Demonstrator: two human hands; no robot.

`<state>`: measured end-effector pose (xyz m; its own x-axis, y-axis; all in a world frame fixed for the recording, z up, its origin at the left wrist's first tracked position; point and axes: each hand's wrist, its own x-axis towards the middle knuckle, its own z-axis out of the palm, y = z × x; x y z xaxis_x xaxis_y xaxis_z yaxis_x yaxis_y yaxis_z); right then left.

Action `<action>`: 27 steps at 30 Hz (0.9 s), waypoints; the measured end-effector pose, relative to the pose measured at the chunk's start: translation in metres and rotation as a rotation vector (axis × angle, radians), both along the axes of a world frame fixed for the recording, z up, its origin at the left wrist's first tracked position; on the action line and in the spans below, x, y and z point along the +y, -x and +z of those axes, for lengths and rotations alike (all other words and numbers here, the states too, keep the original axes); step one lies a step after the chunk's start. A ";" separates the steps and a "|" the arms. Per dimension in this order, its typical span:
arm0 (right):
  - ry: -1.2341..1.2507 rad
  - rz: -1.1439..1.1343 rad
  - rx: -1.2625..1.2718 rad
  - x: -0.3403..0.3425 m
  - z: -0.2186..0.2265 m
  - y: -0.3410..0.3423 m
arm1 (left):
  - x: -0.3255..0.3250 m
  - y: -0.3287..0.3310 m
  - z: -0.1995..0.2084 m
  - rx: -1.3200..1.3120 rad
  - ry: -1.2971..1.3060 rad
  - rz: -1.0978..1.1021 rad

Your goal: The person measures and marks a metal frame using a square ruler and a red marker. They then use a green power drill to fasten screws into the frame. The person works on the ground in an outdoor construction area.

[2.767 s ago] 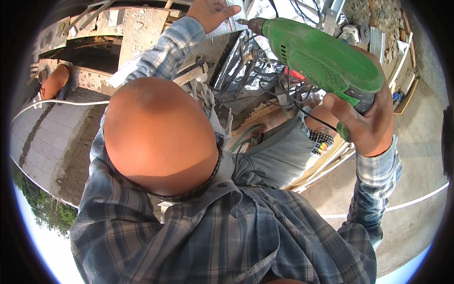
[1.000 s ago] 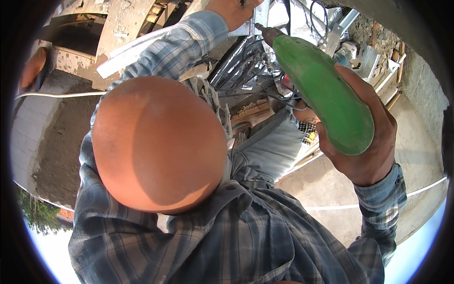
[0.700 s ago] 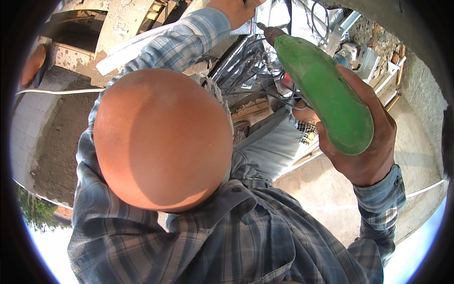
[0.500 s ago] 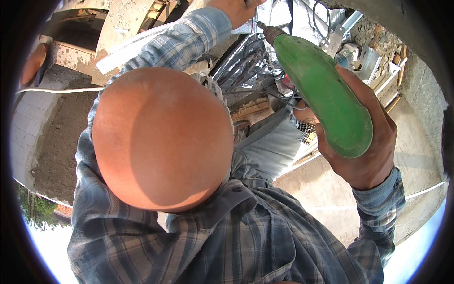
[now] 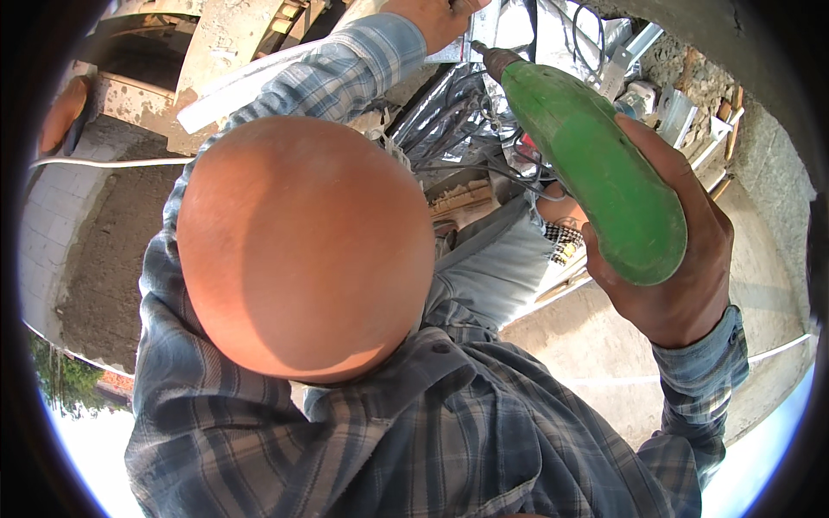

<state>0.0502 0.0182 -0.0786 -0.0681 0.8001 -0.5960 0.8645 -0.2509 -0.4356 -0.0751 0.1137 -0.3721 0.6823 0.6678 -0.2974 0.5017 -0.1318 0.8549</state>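
Drill (image 5: 596, 177): points up-left, near silver metal (image 5: 486, 26); long axis slanting.
Right hand (image 5: 695, 272): wrapped round it.
Left hand (image 5: 436, 21): partly cut off; I can't tell its grip.

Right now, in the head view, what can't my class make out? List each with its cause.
Head view:
- Left hand: partly cut off by the top edge; its hold is unclear.
- Green drill: underside hidden by its body and the right hand.
- Drill's tip: too small to tell contact.
- Whatever lies behind the bare knee: blocked by it.
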 end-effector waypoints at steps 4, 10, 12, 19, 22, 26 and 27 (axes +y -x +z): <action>-0.015 0.014 0.016 0.002 0.000 0.000 | 0.001 0.000 0.003 0.017 0.012 0.013; 0.007 0.012 0.013 0.003 0.001 -0.002 | 0.001 0.000 0.012 0.034 0.025 0.018; -0.003 0.012 0.018 0.006 0.001 -0.002 | 0.001 0.000 0.006 0.046 0.018 0.009; -0.004 -0.002 0.024 0.004 0.000 -0.003 | 0.000 0.000 -0.001 0.042 -0.035 -0.026; -0.015 -0.008 0.034 0.005 -0.002 -0.005 | 0.000 -0.001 0.000 0.043 -0.032 -0.003; -0.001 0.009 0.046 0.007 0.000 -0.007 | -0.002 -0.001 0.002 0.043 -0.027 0.014; -0.004 0.017 0.037 0.006 0.000 -0.006 | -0.002 0.000 0.001 0.037 -0.028 0.007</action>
